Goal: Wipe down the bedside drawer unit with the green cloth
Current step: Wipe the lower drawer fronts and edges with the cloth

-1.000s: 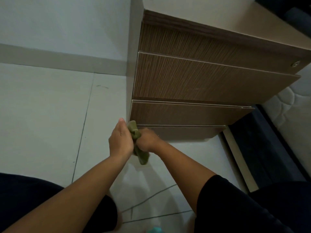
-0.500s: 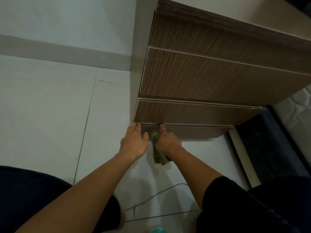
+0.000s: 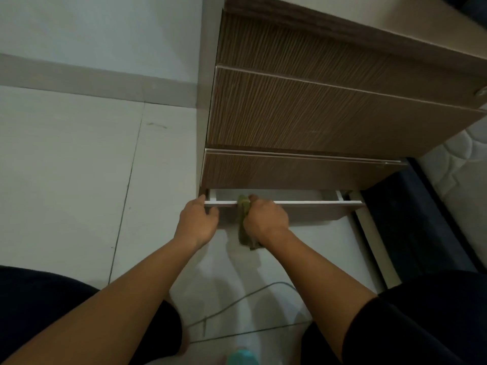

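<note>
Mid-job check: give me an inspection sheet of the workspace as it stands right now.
Surface: pale tiled floor, grout lines visible.
Job's things: drawer unit; its bottom drawer pulled partly open; green cloth draped over the drawer's front edge.
Clutter: teal-capped object at the frame's bottom edge, kind unclear.
Grippers: left hand grips the drawer's left corner; right hand holds the cloth against the drawer front.
Cables: thin cord on the floor between the knees.
Surroundings: wall skirting; mattress at right.
</note>
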Motion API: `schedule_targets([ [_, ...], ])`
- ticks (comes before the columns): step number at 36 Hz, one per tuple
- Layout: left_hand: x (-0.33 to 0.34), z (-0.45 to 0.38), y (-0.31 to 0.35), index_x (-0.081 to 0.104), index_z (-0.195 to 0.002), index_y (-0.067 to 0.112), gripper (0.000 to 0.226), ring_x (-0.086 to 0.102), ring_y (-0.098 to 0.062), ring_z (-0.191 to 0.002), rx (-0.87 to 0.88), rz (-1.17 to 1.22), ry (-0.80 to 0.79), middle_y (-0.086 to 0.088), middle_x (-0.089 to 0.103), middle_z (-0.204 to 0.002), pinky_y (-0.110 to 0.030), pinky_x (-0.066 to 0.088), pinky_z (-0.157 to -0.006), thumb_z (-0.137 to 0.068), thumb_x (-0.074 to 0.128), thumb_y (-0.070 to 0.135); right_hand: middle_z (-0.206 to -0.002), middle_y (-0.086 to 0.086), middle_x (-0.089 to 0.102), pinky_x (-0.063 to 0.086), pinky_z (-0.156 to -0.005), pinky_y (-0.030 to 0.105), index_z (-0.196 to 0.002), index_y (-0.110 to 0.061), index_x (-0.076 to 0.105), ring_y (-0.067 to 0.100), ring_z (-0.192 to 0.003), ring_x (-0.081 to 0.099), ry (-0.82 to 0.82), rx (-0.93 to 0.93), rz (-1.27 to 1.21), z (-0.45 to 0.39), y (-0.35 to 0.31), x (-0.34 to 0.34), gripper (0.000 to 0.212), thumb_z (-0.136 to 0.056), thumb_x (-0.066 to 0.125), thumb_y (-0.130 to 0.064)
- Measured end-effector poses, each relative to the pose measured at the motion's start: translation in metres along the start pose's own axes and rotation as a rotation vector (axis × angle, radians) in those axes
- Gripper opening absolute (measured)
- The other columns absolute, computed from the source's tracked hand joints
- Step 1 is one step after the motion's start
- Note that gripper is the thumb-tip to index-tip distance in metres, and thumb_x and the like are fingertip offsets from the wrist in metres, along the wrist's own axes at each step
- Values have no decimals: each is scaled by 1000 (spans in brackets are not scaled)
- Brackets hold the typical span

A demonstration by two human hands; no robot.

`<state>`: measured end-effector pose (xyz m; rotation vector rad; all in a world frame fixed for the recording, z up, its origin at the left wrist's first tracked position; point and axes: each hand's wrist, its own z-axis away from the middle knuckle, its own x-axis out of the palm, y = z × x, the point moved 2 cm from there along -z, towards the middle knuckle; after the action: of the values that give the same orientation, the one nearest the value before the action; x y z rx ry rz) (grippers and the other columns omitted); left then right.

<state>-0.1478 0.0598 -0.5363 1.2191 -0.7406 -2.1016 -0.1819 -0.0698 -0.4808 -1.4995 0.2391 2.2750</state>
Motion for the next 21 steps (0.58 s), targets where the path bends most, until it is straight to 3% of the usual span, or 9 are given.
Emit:
schedule_targets([
  [4, -2, 4, -3, 39, -142, 12, 47, 45, -32, -128, -21, 34, 26, -13, 46, -143, -40, 35, -108, -98, 39, 28, -126, 19, 56, 49, -82, 41, -148, -10, 21, 37, -108, 57, 313, -90, 108, 9, -5, -9, 54, -96, 35, -11],
  [7, -2, 7, 2, 39, -141, 10, 44, 43, -32, -129, -28, 57, 52, -14, 46, -143, -38, 34, -106, -98, 37, 19, -116, 20, 63, 56, -70, 42, -137, -5, 44, 38, -98, 64, 467, -170, 180, 10, -14, 4, 60, -80, 59, -13],
  [9, -2, 10, 4, 39, -140, 11, 42, 45, -33, -126, -45, 88, 65, -14, 48, -140, -37, 36, -103, -98, 36, 15, -117, 19, 65, 56, -79, 42, -131, -6, 52, 37, -108, 62, 459, -270, 206, 3, -19, 18, 61, -72, 66, -14],
  [12, -2, 11, 4, 34, -142, 11, 45, 48, -35, -124, -66, 107, 72, -15, 51, -137, -37, 37, -101, -98, 38, 19, -151, 20, 29, 32, -111, 42, -147, -9, 25, 35, -143, 21, 188, -468, 130, -4, -26, 44, 59, -91, 45, -9],
  [15, 2, 12, 6, 46, -130, 13, 35, 54, -36, -114, 0, 59, 80, -15, 59, -127, -38, 41, -94, -98, 39, 26, -159, 11, 3, 20, -116, 39, -150, -15, 5, 27, -147, -1, 28, -455, 118, -10, -28, 65, 59, -98, 33, -13],
  [18, 7, 15, 5, 45, -131, 14, 36, 54, -33, -116, 76, 15, 105, -14, 57, -129, -36, 40, -98, -98, 38, 28, -160, 8, -4, 19, -118, 40, -150, -17, -3, 25, -147, -8, 24, -436, 120, -13, -27, 77, 63, -98, 33, -15],
  [21, 11, 13, 2, 35, -141, 17, 47, 48, -30, -126, 90, -53, 87, -12, 48, -141, -44, 39, -107, -97, 36, 34, -159, 10, -3, 17, -119, 40, -150, -16, -2, 26, -147, -6, 52, -460, 135, -17, -20, 78, 63, -98, 34, -13],
])
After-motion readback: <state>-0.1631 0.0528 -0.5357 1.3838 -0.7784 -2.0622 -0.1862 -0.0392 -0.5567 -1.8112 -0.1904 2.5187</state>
